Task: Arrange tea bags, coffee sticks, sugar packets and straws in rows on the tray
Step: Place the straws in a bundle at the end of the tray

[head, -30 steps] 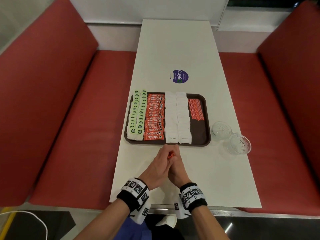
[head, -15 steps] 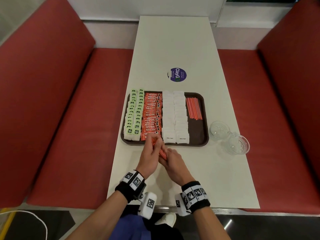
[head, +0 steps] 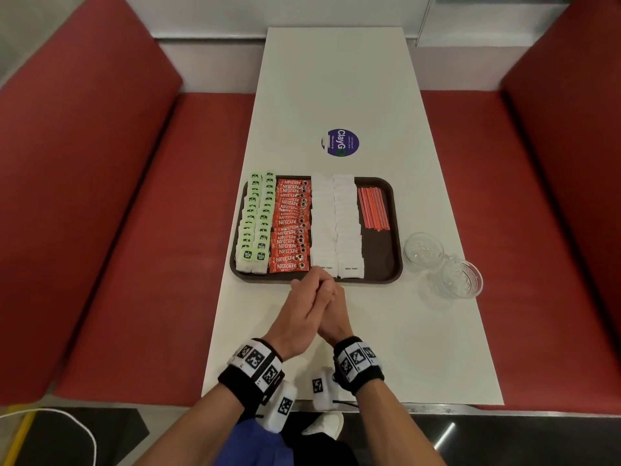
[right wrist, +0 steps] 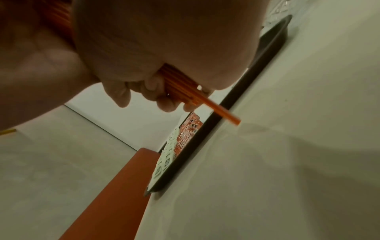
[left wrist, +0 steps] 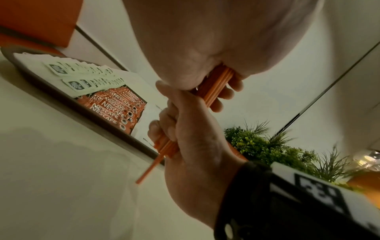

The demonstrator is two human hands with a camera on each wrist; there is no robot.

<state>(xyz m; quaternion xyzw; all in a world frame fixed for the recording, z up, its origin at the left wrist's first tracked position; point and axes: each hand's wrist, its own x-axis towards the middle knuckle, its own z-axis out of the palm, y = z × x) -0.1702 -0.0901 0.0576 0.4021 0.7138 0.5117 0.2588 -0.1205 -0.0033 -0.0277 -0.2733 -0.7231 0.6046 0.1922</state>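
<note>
A dark brown tray (head: 386, 264) holds rows of green tea bags (head: 255, 220), orange coffee sticks (head: 290, 227), white sugar packets (head: 336, 223) and a short row of orange straws (head: 373, 208). Just before the tray's near edge my left hand (head: 304, 292) and right hand (head: 332, 297) are pressed together. Between them they grip a bundle of orange straws (left wrist: 218, 84), which the head view hides. The right wrist view shows my right fingers (right wrist: 164, 97) curled round the bundle (right wrist: 179, 81), with one straw (right wrist: 226, 116) sticking out longer than the rest.
Two empty glass cups (head: 423, 252) (head: 462, 279) stand on the white table (head: 336, 79) right of the tray. A round blue sticker (head: 342, 142) lies behind the tray. Red bench seats (head: 151, 264) flank the table on both sides.
Half a second ago the hands were slightly apart, left of centre, with the straws showing. Now they have closed together around the bundle and shifted right, up to the tray's near edge.
</note>
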